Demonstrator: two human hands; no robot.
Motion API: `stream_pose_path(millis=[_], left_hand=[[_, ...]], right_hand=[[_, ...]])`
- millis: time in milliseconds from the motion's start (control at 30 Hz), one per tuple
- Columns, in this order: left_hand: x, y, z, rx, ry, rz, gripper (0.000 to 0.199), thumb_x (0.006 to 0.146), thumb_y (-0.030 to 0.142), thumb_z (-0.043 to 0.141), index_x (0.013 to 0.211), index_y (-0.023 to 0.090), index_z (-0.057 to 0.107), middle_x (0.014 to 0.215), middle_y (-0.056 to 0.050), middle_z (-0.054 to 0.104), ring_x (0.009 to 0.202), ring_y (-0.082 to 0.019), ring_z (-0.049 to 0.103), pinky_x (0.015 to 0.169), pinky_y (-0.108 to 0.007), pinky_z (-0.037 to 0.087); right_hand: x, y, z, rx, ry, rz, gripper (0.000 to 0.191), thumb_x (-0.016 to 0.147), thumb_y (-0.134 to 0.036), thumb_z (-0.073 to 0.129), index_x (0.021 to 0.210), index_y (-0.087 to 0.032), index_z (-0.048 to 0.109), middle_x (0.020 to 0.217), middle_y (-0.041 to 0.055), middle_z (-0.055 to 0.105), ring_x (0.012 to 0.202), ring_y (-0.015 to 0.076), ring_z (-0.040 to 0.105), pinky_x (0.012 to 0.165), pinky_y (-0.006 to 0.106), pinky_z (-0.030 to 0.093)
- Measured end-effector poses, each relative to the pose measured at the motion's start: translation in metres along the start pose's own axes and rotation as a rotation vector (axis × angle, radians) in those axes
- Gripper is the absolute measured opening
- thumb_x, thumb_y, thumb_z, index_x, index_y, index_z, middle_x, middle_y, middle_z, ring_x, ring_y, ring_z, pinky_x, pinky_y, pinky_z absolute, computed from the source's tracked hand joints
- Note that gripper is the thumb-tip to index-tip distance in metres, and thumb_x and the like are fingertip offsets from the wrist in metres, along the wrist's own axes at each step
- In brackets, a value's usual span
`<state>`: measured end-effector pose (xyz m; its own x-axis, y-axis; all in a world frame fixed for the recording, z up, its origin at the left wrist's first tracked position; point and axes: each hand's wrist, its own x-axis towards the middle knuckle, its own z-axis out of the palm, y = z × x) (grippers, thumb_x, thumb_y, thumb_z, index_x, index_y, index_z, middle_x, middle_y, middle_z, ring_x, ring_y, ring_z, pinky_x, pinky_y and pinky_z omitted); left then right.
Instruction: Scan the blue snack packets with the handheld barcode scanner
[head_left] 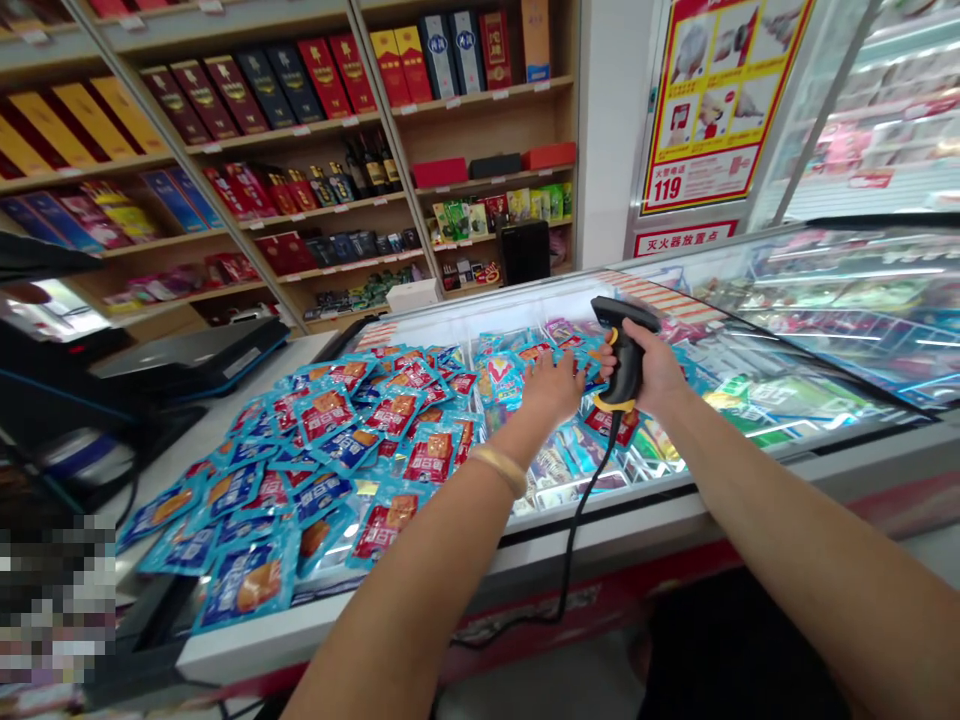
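In my right hand point(654, 368) is a black barcode scanner point(627, 365) with yellow trim, its handle wrapped by my fingers and its head tilted to the left. A black cable hangs from the handle down over the freezer's front edge. My left hand point(555, 385) reaches over the packets just left of the scanner, palm down with fingers apart; whether the fingertips touch a packet is hard to see. Many small snack packets point(394, 412) in red, blue and light blue lie in a loose heap on the freezer's glass top, spreading to the left.
The chest freezer point(600, 545) shows colourful packages through its glass. At left, a black scale-like device point(199, 355) stands on a white counter. Behind are shelves point(300, 130) of boxes and bottles. A red and yellow poster point(724, 100) hangs on the wall.
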<state>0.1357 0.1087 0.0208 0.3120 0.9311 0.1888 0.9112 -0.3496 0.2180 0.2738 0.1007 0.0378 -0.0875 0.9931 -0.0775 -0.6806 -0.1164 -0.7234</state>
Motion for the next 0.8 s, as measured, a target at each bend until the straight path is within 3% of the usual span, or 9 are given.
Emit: stream_pose_path(millis=[100, 200, 400, 533, 667, 800], left_hand=[[-0.01, -0.009, -0.01, 0.008, 0.036, -0.013, 0.059, 0.094, 0.049, 0.035, 0.146, 0.02, 0.029, 0.152, -0.019, 0.03, 0.142, -0.034, 0.025, 0.113, -0.051, 0.023], [-0.038, -0.032, -0.033, 0.034, 0.082, -0.001, 0.063, 0.093, 0.05, 0.037, 0.148, 0.022, 0.025, 0.155, -0.017, 0.025, 0.144, -0.032, 0.02, 0.113, -0.051, 0.023], [-0.145, -0.087, -0.079, 0.229, 0.178, -0.11, 0.068, 0.087, 0.047, 0.049, 0.147, 0.021, 0.027, 0.148, -0.018, 0.035, 0.137, -0.035, 0.034, 0.105, -0.05, 0.037], [-0.206, -0.1, -0.087, 0.421, 0.048, -0.279, 0.075, 0.081, 0.05, 0.057, 0.146, 0.024, 0.031, 0.139, -0.019, 0.043, 0.121, -0.038, 0.051, 0.09, -0.048, 0.047], [-0.227, -0.102, -0.083, 0.389, -0.043, -0.338, 0.062, 0.086, 0.04, 0.051, 0.144, 0.022, 0.036, 0.122, -0.016, 0.057, 0.111, -0.033, 0.058, 0.087, -0.044, 0.048], [-0.23, -0.111, -0.088, 0.223, 0.005, -0.344, 0.06, 0.079, 0.031, 0.056, 0.137, 0.019, 0.047, 0.115, -0.015, 0.062, 0.108, -0.032, 0.059, 0.092, -0.044, 0.046]], right_hand=[[-0.001, 0.001, 0.002, 0.012, 0.001, 0.0, 0.023, 0.081, -0.039, 0.062, 0.075, -0.019, 0.053, 0.057, -0.0013, 0.052, 0.043, 0.0092, 0.046, 0.039, 0.021, 0.043], [-0.001, 0.004, 0.003, 0.012, -0.011, 0.0, 0.022, 0.083, -0.038, 0.059, 0.075, -0.017, 0.054, 0.056, -0.0008, 0.052, 0.043, 0.0085, 0.045, 0.039, 0.019, 0.043], [-0.005, 0.018, 0.014, -0.014, -0.078, 0.025, 0.023, 0.08, -0.037, 0.064, 0.074, -0.018, 0.055, 0.058, 0.0003, 0.054, 0.046, 0.0086, 0.047, 0.04, 0.018, 0.044], [-0.008, 0.031, 0.032, -0.038, -0.146, 0.095, 0.022, 0.081, -0.036, 0.063, 0.074, -0.016, 0.056, 0.059, 0.0006, 0.054, 0.046, 0.0082, 0.046, 0.04, 0.018, 0.043], [-0.008, 0.047, 0.058, -0.077, -0.243, 0.167, 0.022, 0.083, -0.036, 0.061, 0.077, -0.015, 0.057, 0.06, 0.0004, 0.055, 0.046, 0.008, 0.047, 0.041, 0.018, 0.043], [-0.007, 0.066, 0.082, -0.095, -0.333, 0.255, 0.023, 0.083, -0.037, 0.062, 0.076, -0.016, 0.056, 0.059, -0.0003, 0.055, 0.045, 0.0081, 0.047, 0.041, 0.019, 0.042]])
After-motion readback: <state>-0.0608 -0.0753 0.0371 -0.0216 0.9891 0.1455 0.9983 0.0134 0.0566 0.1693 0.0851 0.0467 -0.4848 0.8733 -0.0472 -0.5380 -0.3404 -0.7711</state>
